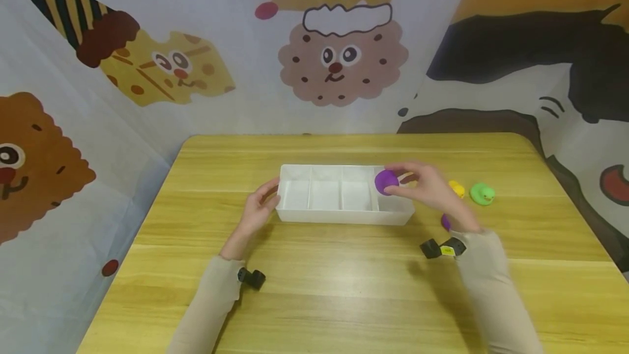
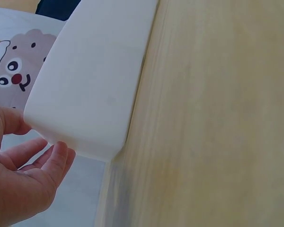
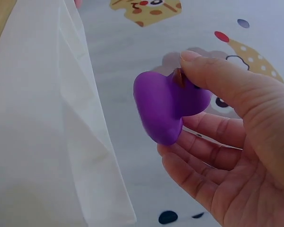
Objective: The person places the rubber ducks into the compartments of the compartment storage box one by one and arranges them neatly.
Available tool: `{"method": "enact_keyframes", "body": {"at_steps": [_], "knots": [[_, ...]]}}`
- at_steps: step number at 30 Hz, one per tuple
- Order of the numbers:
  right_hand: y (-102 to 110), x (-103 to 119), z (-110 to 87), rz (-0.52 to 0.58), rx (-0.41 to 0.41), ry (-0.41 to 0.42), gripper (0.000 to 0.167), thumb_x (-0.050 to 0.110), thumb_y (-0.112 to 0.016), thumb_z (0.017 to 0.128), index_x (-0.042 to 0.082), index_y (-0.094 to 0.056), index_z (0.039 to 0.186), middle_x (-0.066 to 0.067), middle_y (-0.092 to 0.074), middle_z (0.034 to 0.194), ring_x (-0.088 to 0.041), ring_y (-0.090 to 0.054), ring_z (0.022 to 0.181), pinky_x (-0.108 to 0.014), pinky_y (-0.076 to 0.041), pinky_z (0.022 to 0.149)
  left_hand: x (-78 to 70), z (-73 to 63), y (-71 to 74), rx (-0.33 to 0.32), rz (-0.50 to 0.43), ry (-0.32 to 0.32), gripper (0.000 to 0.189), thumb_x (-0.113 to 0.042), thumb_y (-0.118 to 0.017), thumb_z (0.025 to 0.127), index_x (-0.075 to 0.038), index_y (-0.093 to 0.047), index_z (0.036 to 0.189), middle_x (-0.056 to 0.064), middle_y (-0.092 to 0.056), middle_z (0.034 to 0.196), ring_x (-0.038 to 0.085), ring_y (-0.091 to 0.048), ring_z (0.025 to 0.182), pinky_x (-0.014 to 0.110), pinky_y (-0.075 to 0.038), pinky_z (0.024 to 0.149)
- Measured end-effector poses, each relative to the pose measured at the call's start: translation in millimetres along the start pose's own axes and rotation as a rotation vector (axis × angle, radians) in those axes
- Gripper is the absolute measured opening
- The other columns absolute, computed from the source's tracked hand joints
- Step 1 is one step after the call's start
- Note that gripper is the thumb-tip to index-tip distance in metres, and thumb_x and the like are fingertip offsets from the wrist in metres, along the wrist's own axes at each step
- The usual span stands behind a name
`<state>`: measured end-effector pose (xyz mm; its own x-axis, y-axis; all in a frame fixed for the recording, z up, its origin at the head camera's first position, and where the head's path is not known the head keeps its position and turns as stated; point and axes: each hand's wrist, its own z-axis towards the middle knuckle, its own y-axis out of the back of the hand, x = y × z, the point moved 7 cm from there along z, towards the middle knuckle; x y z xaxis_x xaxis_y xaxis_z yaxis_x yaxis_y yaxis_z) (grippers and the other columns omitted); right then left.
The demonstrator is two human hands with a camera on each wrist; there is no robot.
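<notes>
The right hand (image 1: 427, 186) pinches a purple toy duck (image 1: 386, 183) between the thumb and the curled fingers, which are parted only by the duck's width. The duck is held up over the right end of a white tray (image 1: 344, 217), above its rightmost compartment; the right wrist view shows its orange-brown beak just beside the thumb tip. The left hand (image 1: 257, 207) touches the tray's left end, its fingers relaxed and slightly bent, thumb set apart from them. The tray lies lengthwise from left to right on the wooden table (image 1: 314, 288), with dividers making four compartments in a row. To the right of the tray, a green toy duck (image 1: 482, 194) sits on the table. Just left of it is a yellow toy (image 1: 457, 189), partly hidden by the right hand, and nearer, a second purple toy (image 1: 445, 222) shows beside the wrist, mostly covered.
</notes>
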<state>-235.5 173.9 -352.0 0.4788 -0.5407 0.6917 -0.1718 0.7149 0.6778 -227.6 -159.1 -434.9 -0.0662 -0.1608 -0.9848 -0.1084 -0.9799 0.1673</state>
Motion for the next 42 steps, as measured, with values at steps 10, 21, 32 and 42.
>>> {"method": "enact_keyframes", "body": {"at_steps": [10, 21, 32, 42], "knots": [[-23.6, 16.4, 21.7, 0.073, 0.038, 0.043, 0.045, 0.014, -0.079, 0.076, -0.003, -0.063, 0.114, -0.014, -0.068, 0.102, -0.026, -0.061, 0.091, -0.044, -0.057, 0.078, -9.4, -2.8, -1.3, 0.006, 0.021, -0.007, 0.044, 0.008, -0.049, 0.092, 0.012, -0.039, 0.134, 0.028, -0.039, 0.140, 0.040, -0.039, 0.128, 0.044, -0.039, 0.106], [-53.1, 40.5, 50.5, 0.117, 0.073, 0.122, 0.049, 0.012, -0.081, 0.073, -0.004, -0.062, 0.115, -0.013, -0.067, 0.104, -0.025, -0.062, 0.093, -0.043, -0.056, 0.082, 11.8, 4.6, 2.0, -0.019, -0.002, -0.035, 0.044, 0.007, -0.051, 0.091, 0.006, -0.043, 0.135, 0.023, -0.043, 0.139, 0.036, -0.042, 0.127, 0.043, -0.040, 0.105], [-84.3, 55.4, 80.0, 0.139, 0.123, 0.098, 0.049, 0.021, -0.079, 0.076, 0.004, -0.063, 0.119, -0.007, -0.065, 0.109, -0.020, -0.061, 0.099, -0.034, -0.053, 0.089, -2.1, 0.6, 0.1, -0.004, 0.003, -0.030, 0.043, 0.008, -0.050, 0.091, 0.010, -0.042, 0.133, 0.026, -0.041, 0.139, 0.038, -0.040, 0.127, 0.041, -0.041, 0.105], [-123.3, 59.1, 107.7, 0.138, 0.204, 0.141, 0.049, 0.021, -0.077, 0.078, -0.002, -0.060, 0.119, -0.011, -0.065, 0.111, -0.021, -0.060, 0.101, -0.033, -0.052, 0.091, 11.6, 6.0, 2.2, -0.029, -0.033, -0.041, 0.045, 0.011, -0.051, 0.089, 0.010, -0.043, 0.133, 0.029, -0.043, 0.136, 0.041, -0.043, 0.125, 0.040, -0.043, 0.102]]}}
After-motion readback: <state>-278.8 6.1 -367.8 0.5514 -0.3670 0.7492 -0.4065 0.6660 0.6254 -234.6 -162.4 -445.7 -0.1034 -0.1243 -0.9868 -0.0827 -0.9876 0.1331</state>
